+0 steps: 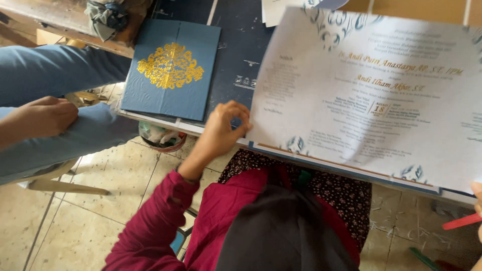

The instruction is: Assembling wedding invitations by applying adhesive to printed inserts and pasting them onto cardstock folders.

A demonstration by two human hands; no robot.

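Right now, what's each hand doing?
Left hand: fingers pinched on the edge of the large white printed paper sheet.
Right hand: barely in view, cannot tell.

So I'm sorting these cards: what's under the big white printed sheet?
Under the white printed sheet, a dark blue card shows only as an edge along the bottom. The left hand pinches the sheet's corner. The rest of the card is covered.

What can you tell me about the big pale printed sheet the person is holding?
The printed sheet is large, thin and whitish, slightly translucent, with gold and dark lettering and blue leaf ornaments at its corners. It lies tilted over a dark blue board on the table. The left hand pinches its lower left edge; the right hand barely shows at its lower right corner.
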